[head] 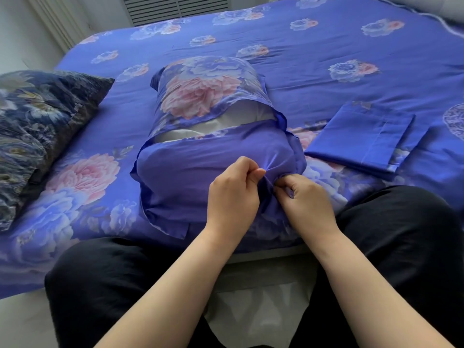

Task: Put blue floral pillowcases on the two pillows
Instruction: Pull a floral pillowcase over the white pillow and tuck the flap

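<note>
From where I sit, the first pillow (pixel 241 126) lies mid-bed, mostly inside its blue floral pillowcase (pixel 200 96), though a white strip shows where the flap (plain blue side out) is not yet tucked over. My left hand (pixel 233 194) and right hand (pixel 305 204) are both curled tight, pinching bunched cloth at the pillow's near end. I judge us under halfway: a second pillowcase (pixel 361 136) waits folded just right of that pillow, and the dark-patterned pillow (pixel 42 126) to its left remains unchanged.
</note>
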Demonstrator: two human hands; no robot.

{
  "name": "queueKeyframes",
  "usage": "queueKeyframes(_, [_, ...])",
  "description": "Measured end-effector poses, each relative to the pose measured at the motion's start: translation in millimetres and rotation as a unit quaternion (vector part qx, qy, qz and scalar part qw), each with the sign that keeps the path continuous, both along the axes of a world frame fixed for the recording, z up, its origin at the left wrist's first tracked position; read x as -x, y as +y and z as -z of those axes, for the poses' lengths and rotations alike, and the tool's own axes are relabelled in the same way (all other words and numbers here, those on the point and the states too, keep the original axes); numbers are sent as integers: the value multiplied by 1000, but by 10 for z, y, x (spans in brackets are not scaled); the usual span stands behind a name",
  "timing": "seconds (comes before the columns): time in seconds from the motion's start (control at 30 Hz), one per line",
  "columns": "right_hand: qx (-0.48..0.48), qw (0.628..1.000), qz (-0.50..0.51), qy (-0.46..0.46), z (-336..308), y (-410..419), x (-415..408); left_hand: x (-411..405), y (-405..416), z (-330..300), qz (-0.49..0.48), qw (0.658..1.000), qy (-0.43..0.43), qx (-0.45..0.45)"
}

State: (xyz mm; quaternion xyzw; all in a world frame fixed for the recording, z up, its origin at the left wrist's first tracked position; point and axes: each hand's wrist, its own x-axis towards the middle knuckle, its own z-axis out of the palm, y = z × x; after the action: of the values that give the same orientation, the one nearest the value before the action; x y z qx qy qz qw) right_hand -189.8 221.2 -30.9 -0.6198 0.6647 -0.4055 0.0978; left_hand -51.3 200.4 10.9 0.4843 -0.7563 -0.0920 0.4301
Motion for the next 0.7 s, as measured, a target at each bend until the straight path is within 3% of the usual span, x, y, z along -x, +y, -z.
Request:
queueKeyframes(0.07, [7, 1000, 4, -20, -13, -1, -18, -19, -4, 49, 20, 999, 32, -33])
queueKeyframes(0.13, [36, 984, 13, -172, -66, 27, -54, -45, -79, 109, 19, 996, 58, -71])
queueKeyframes(0.23, [83, 871, 23, -483, -201, -4, -192, -42, -271, 181, -8, 988, 32, -148])
queueKeyframes(0.3, [95, 841, 37, -531, -232, -90, -294, -53, -391, 209, -7, 980, -2, -201])
queueKeyframes(0.37, [104, 872, 35, -476, -212, -169, -370, -84, -472, 209, 12, 969, -21, -245])
queueKeyframes(0.43, [96, 936, 15, -338, -75, -245, -390, -116, -500, 198, 26, 967, -25, -253])
queueKeyframes(0.5, [94, 980, -14, -175, 44, -286, -380, -127, -485, 192, 18, 973, 30, -228])
queueKeyframes(0.6, [119, 989, -82, -41, 138, -333, -374, -138, -507, 104, -29, 978, 140, -152])
queueKeyframes(0.7, [75, 990, -117, 8, 108, -395, -337, -116, -539, -91, -39, 986, 154, -53])
